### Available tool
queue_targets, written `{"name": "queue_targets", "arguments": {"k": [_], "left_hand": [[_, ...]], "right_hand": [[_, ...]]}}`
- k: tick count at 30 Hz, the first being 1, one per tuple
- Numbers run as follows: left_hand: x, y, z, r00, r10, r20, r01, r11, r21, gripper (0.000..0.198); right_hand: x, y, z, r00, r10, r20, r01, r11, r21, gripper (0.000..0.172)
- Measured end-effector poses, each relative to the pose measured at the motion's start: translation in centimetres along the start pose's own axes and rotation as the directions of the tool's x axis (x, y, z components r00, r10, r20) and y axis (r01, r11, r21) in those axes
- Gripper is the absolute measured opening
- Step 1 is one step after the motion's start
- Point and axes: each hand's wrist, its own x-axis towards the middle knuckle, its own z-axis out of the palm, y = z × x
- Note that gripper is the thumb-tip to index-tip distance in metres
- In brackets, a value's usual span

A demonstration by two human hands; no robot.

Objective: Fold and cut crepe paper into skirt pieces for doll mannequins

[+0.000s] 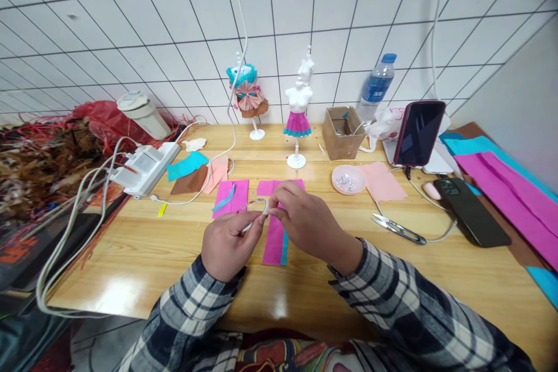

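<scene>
My left hand point(230, 243) is closed, thumb against fingers, on a thin white loop point(265, 202) that looks like a narrow roll of tape. The fingertips of my right hand point(311, 224) pinch at the same loop from the other side; whether a loose end lies between them I cannot make out. Under the hands is a magenta fabric strip point(273, 244) with a blue edge, partly covered. Left of it lies a folded magenta piece point(240, 189) with a small blue strip point(224, 198) on top.
Behind stand a white dress form point(299, 96) in a magenta skirt and another dressed form point(249, 99). A cardboard box point(337, 145), a pink dish of gems point(358, 174), thread snips point(399, 229) and phones point(473, 212) lie right. A power strip point(150, 171) with cables sits left.
</scene>
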Motion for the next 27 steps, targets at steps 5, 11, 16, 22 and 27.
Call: {"name": "queue_targets", "arguments": {"k": [5, 11, 16, 22, 27], "left_hand": [[0.4, 0.9, -0.1, 0.998, -0.029, 0.059, 0.032, 0.998, -0.053, 0.025], [-0.2, 1.1, 0.3, 0.980, -0.194, 0.048, 0.199, 0.970, -0.137, 0.023], [-0.5, 1.1, 0.3, 0.960, -0.270, 0.074, 0.279, 0.901, -0.331, 0.022], [-0.7, 0.9, 1.0, 0.862, -0.458, 0.217, 0.448, 0.489, -0.749, 0.033], [-0.3, -2.7, -1.1, 0.973, -0.229, -0.038, 0.205, 0.926, -0.318, 0.018]], "right_hand": [[0.0, -0.2, -0.1, 1.000, 0.025, -0.006, -0.025, 0.999, 0.044, 0.010], [0.0, -0.2, 0.4, 1.000, -0.014, 0.003, 0.014, 1.000, 0.025, 0.011], [-0.5, -0.1, 1.9, 0.994, -0.097, -0.054, 0.097, 0.995, -0.015, 0.016], [-1.6, 0.7, 3.2, 0.928, -0.249, -0.277, 0.262, 0.965, 0.013, 0.023], [-1.0, 1.1, 2.8, 0.943, 0.242, -0.227, -0.048, 0.776, 0.629, 0.015]]}}
